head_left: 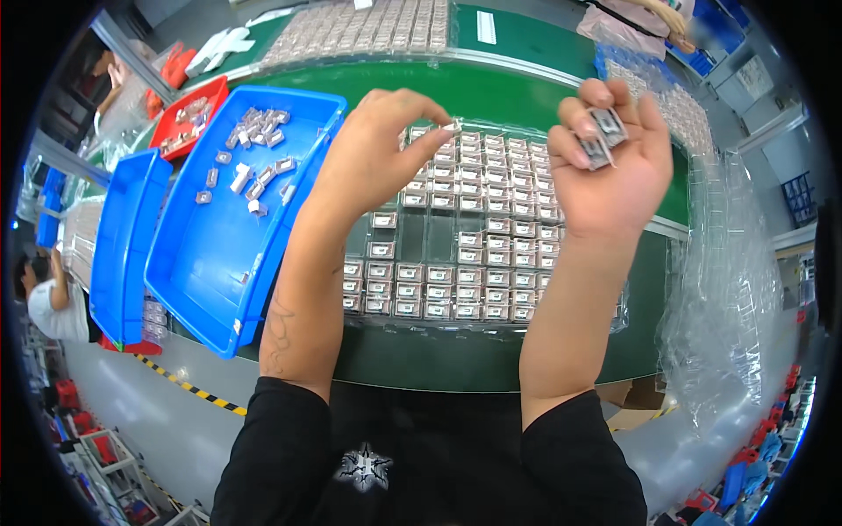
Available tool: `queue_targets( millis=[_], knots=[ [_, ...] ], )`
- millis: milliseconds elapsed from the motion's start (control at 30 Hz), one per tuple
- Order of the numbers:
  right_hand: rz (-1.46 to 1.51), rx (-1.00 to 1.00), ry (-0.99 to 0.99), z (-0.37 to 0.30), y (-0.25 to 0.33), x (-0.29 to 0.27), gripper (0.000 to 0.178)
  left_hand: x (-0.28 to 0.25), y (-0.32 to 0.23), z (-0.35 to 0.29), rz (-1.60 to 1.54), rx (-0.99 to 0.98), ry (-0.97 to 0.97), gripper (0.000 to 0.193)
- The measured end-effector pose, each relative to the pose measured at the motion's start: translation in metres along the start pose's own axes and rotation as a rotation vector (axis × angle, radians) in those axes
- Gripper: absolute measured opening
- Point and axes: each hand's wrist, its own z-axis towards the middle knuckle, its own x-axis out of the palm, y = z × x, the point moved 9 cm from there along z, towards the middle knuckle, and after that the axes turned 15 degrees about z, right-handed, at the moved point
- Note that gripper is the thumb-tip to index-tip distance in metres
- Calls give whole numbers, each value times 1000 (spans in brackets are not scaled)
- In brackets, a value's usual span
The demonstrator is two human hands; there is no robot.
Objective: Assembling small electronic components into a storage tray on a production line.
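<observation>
My left hand [373, 145] reaches over the far left part of a clear plastic tray [438, 248]. Thumb and forefinger pinch a small pale component [453, 126] above the tray's far rows. To the right, my right hand [627, 175] is raised palm up above the tray's right side. Its curled fingers hold small metal-framed components [607, 128], at least two of them. Many like components [469, 239] sit in rows in the tray's pockets, with several bare pockets left of the middle. My left hand hides part of the far left rows.
A large blue bin [197, 254] with loose components stands left of the tray, beside a narrower blue bin [123, 254] and a red bin [215, 92]. Another filled tray [360, 35] lies across the green table [368, 79]. Clear plastic trays [724, 289] are piled at right. Other people work nearby.
</observation>
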Motion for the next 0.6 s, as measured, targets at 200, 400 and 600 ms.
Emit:
queue_targets(
  millis=[200, 400, 600],
  knots=[
    [62, -155, 190, -28, 62, 34, 34, 65, 43, 5, 56, -162, 236, 25],
    [62, -250, 300, -48, 81, 58, 36, 121, 66, 29, 430, -143, 356, 29],
    [15, -290, 395, -59, 91, 72, 31, 146, 72, 32, 549, -189, 433, 27]
  ],
)
